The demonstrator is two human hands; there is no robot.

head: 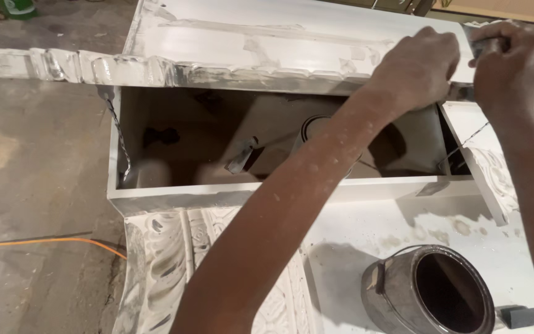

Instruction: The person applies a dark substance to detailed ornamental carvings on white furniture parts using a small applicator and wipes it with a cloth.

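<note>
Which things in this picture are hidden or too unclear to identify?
- Tool in the right hand, head view: the fingers cover it, and the frame edge cuts it off.
- What the left hand presses on at the carved white edge: the hand hides it.
- Round can inside the open compartment: the left forearm covers most of it.
- Contents of the dark paint can: inside too dark.

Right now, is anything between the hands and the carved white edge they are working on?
No. The left hand rests right on the carved white edge of the open lid. The right hand grips a small tool beside it. Nothing visible lies between; the paint can sits lower down.
</note>
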